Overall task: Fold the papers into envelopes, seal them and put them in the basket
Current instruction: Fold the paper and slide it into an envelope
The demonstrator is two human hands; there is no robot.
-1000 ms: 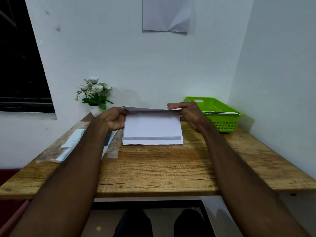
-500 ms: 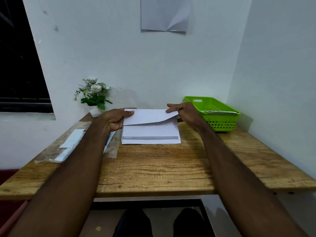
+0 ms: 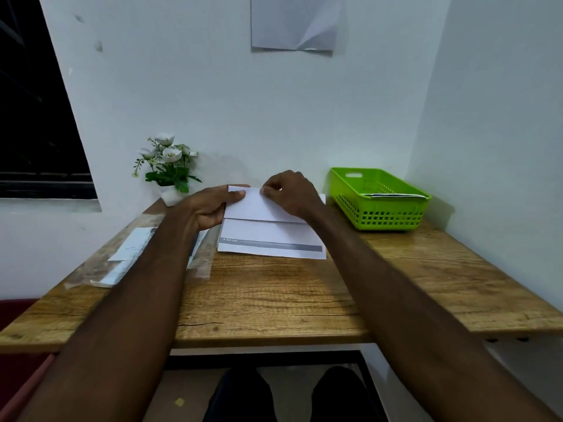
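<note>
A wooden table (image 3: pixel 274 300) bears paper (image 3: pixel 271 239), green basket (image 3: pixel 380 205), flowerpot (image 3: pixel 170 194), plastic sleeve (image 3: pixel 128 254).

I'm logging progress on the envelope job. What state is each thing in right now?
envelope: flat on table, flap folded down, not in basket
left hand: grips flap's left end
right hand: pinches flap's top edge
green basket: upright, paper lying inside
plastic sleeve: flat on table, papers inside
flower pot: upright

Two hands (image 3: pixel 210 208) (image 3: pixel 292 193), one envelope (image 3: pixel 271 236), one basket (image 3: pixel 379 199), one flowerpot (image 3: pixel 170 194).
</note>
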